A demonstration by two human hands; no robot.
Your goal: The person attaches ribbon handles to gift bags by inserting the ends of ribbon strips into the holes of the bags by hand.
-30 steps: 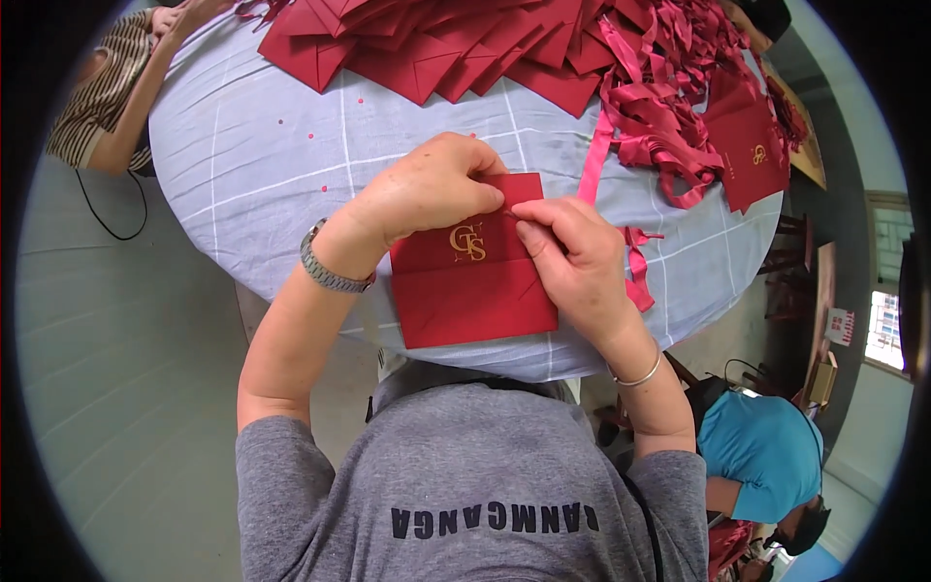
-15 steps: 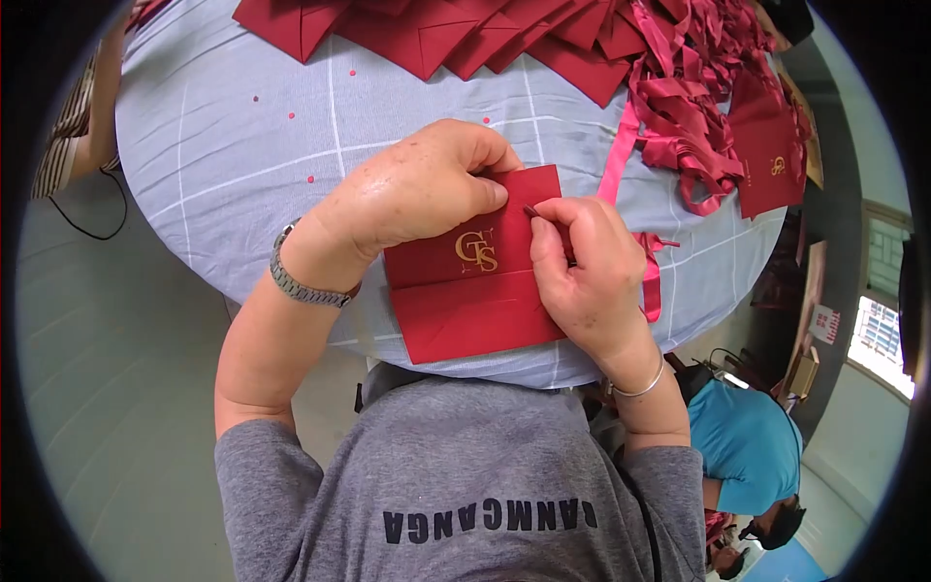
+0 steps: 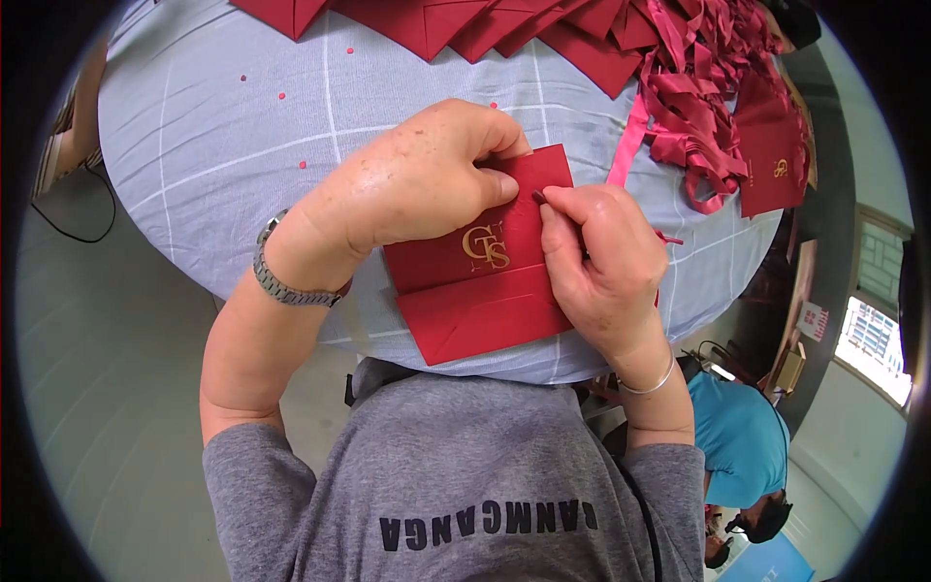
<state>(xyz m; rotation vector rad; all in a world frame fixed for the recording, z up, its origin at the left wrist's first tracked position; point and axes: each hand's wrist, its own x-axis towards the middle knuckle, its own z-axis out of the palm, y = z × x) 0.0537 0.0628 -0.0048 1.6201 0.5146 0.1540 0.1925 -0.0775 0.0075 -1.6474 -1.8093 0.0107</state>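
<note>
A flat red paper bag [image 3: 490, 308] with a gold emblem lies slanted on the cloth in front of me, its base folded up toward me. At its upper left, my left hand [image 3: 432, 175] grips the edge with the thumb on the front; the other fingertips are partly hidden. Thumb and forefinger of my right hand [image 3: 609, 254] pinch a small dark piece [image 3: 539, 196] against the bag's upper part, too small to name. A pink ribbon [image 3: 630, 145] runs from the pile toward the bag's right side, where my right hand hides part of it.
A light blue checked cloth [image 3: 223, 194] covers the round table, with several small red dots on it. Red bags [image 3: 465, 24] overlap at the far edge. Tangled ribbons [image 3: 693, 126] and another red bag [image 3: 771, 160] lie right. A person in teal [image 3: 737, 432] is at lower right.
Both hands and the bag's top appear slightly farther up the picture, the right hand also a little to the right. The bag tilts a bit more; both grips stay closed.
</note>
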